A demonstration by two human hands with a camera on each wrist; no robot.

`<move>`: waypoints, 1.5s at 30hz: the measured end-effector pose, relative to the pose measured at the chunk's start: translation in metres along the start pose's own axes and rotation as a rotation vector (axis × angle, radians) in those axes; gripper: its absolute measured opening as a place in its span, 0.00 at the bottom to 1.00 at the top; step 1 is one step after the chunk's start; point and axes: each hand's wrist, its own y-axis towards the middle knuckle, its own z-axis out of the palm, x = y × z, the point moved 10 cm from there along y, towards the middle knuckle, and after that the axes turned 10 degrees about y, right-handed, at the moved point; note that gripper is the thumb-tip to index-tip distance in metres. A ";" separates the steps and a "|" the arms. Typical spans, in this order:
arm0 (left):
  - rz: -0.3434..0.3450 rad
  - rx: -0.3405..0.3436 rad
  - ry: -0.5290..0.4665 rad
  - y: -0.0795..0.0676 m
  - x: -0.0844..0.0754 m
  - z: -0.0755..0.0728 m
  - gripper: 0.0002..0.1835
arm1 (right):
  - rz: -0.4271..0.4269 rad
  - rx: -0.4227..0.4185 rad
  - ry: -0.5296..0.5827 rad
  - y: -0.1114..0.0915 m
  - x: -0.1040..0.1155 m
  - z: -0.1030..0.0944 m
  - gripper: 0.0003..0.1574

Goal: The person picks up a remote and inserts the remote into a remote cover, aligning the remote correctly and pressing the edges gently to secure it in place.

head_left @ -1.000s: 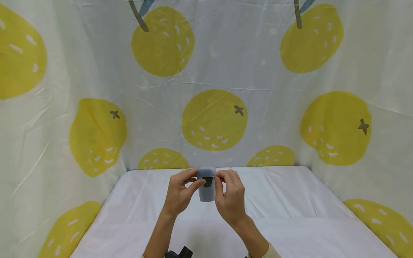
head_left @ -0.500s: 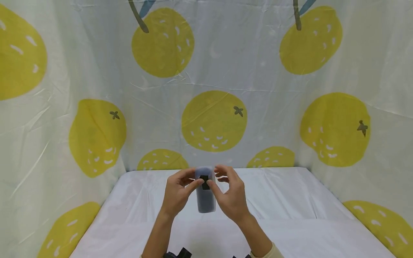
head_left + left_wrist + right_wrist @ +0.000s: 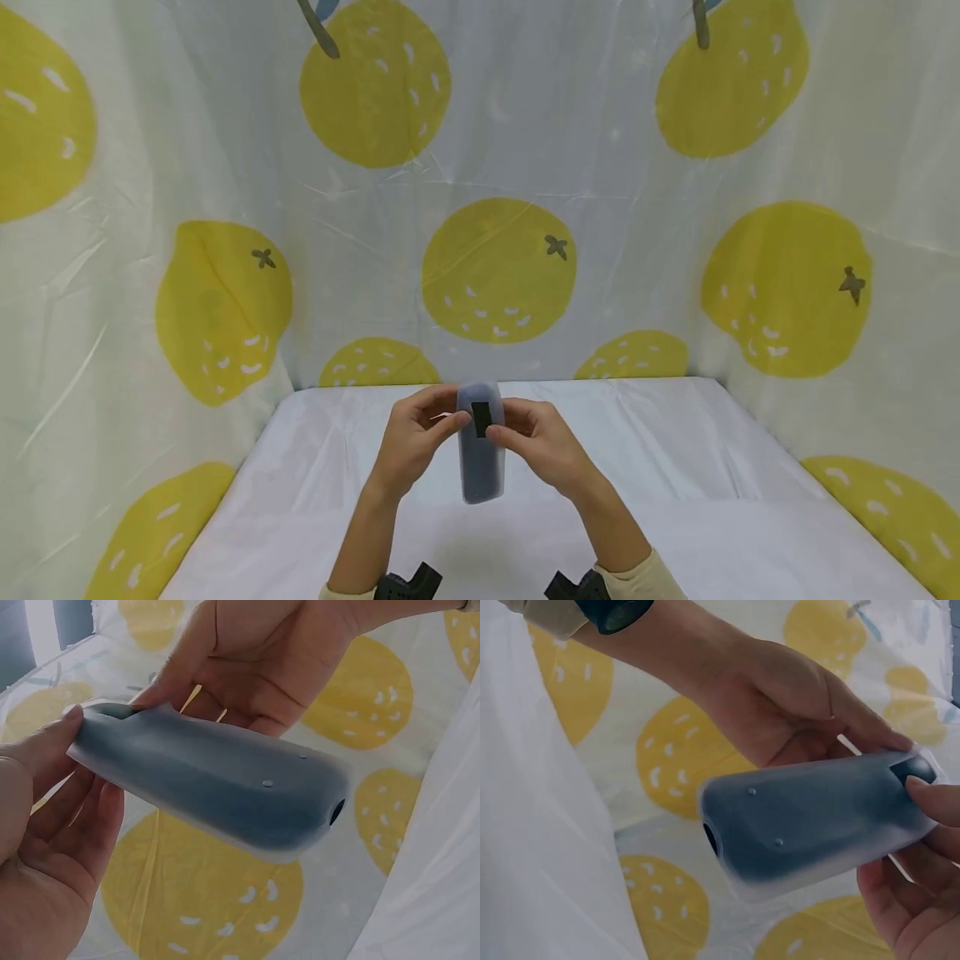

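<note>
Upright between both hands is a long, translucent blue-grey silicone sleeve (image 3: 482, 471) with something dark filling it. A dark rectangular opening (image 3: 481, 414) shows near its upper end. My left hand (image 3: 408, 446) pinches the upper left edge between thumb and fingers. On the opposite edge, my right hand (image 3: 551, 446) pinches it likewise, its thumb beside the opening. In the left wrist view the sleeve (image 3: 217, 776) shows small bumps and a dark hole in its lower end. From the right wrist, the right hand (image 3: 922, 892) has its thumb at the opening.
A white cloth (image 3: 637, 475) covers the table under the hands. A curtain (image 3: 615, 250) printed with yellow fruit surrounds the back and sides. Black wrist devices (image 3: 408, 582) show at the bottom edge.
The sleeve has tipped so more of its length faces the head camera, and it looks darker. My right hand has gone from the upper corner to gripping the right edge; its thumb moved off the opening.
</note>
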 end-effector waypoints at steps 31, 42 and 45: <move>-0.254 0.096 -0.113 -0.004 0.020 0.001 0.16 | -0.593 -0.188 -0.613 -0.009 0.038 0.002 0.29; -0.475 0.196 -0.146 -0.009 0.044 0.021 0.14 | -0.731 -0.173 -0.822 -0.012 0.039 0.015 0.28; -0.463 0.153 -0.104 -0.008 0.044 0.017 0.15 | -0.590 -0.298 -0.750 -0.007 0.034 -0.004 0.30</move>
